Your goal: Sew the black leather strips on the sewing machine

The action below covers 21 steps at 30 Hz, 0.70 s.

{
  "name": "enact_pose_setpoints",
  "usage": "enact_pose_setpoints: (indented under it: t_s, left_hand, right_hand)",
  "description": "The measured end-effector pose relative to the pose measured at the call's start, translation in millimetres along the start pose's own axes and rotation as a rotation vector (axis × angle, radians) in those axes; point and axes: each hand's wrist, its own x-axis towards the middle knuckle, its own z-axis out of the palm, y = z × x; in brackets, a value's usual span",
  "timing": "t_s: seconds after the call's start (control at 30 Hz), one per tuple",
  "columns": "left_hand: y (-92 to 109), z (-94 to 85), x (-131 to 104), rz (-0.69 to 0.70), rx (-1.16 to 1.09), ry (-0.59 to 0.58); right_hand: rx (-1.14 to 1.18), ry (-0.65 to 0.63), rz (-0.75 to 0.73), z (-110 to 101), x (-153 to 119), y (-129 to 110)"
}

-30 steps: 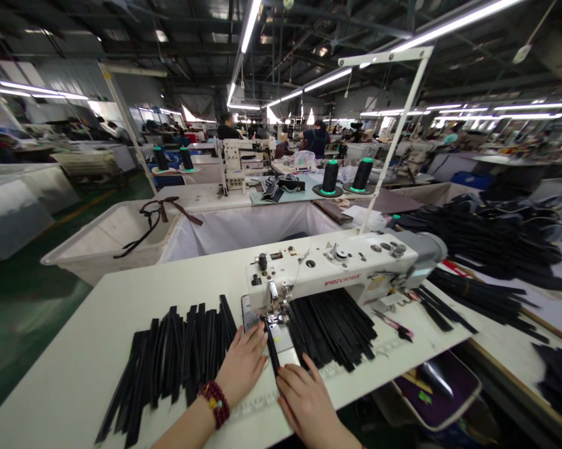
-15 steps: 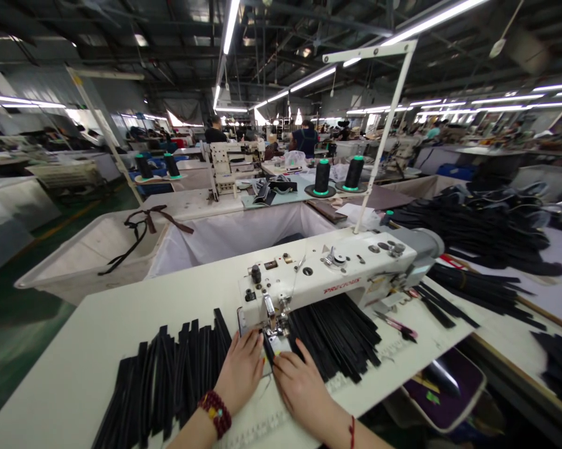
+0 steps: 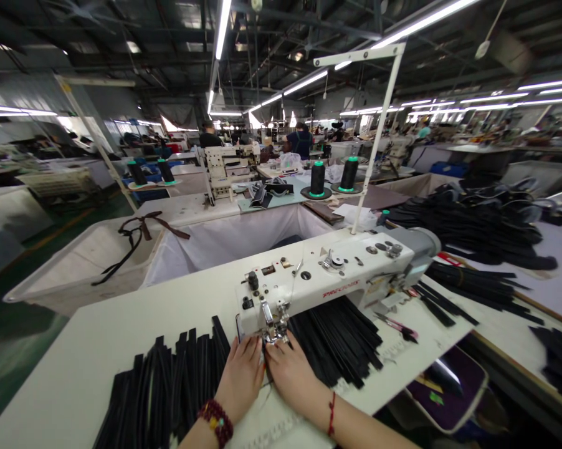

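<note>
Since the frame one second earlier, the right hand (image 3: 293,374) has advanced along the strip toward the needle; its fingertips are now just in front of the presser foot (image 3: 274,335), close beside the fingertips of the left hand (image 3: 243,377). The left hand remains near the foot.

Left fingers: extended, laid flat at the machine bed, not curled round anything visible. Right fingers: bent, tips down at the strip — cannot tell whether they pinch it or only press. Black strip (image 3: 268,374): between the two hands in front of the foot, mostly hidden by them; exact far end not discernible.

Wrists: dark red bead bracelet (image 3: 214,424) on the left, thin red cord (image 3: 331,413) on the right.

Surroundings: white sewing machine (image 3: 318,274), red lettering on its arm, set on a pale worktable (image 3: 98,337). To the left of the left hand, a row of black strips (image 3: 169,380), overlapping, roughly parallel. Under the machine arm, a second pile of black strips (image 3: 337,340), fanned toward the near edge. Right of that pile, a pink-handled tool (image 3: 397,325) lies on the table. Beyond the machine — a bin with a pale lining (image 3: 206,249).
</note>
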Motion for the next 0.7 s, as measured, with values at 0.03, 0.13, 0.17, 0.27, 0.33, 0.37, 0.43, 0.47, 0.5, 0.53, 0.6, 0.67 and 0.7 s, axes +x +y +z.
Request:
enact_pose_setpoints:
  t_s: [0.03,0.13,0.17,0.27,0.33,0.37,0.43,0.47,0.5,0.53,0.6,0.67,0.7]
  left_hand:
    - [1,-0.5,0,-0.003,0.01,-0.004]
    - [4,-3.6,2,-0.011,0.043,-0.017]
    - [5,-5.1,2,-0.016,0.054,-0.024]
    - [10,-9.4,2,-0.031,0.074,-0.055]
    - [13,-11.9,2,-0.035,0.072,-0.064]
    - [14,-13.0,2,-0.038,0.07,-0.062]
    - [17,-14.9,2,-0.045,0.075,-0.059]
    - [18,-15.7,2,-0.049,0.082,-0.061]
    - [19,-16.4,3,-0.054,0.09,-0.064]
    - [19,-17.0,3,-0.056,0.098,-0.069]
    - [19,-17.5,4,-0.059,0.107,-0.076]
    - [19,-17.1,4,-0.059,0.104,-0.074]
    - [19,-16.8,4,-0.06,0.096,-0.068]
  right_hand:
    - [0.001,-0.002,0.012,-1,1,-2]
    - [0.046,0.008,0.057,-13,-6,-7]
    - [0.066,0.016,0.073,-19,-11,-9]
    - [0.115,0.038,0.131,-39,-34,-14]
    - [0.133,0.05,0.164,-49,-51,-15]
    - [0.134,0.064,0.172,-52,-59,-14]
    - [0.126,0.1,0.164,-55,-73,-13]
    - [0.12,0.115,0.156,-55,-79,-12]
    - [0.118,0.126,0.151,-54,-83,-11]
    - [0.122,0.127,0.149,-53,-86,-10]
    - [0.145,0.113,0.158,-51,-88,-10]
    - [0.17,0.106,0.171,-51,-88,-11]
    - [0.18,0.112,0.174,-51,-87,-12]
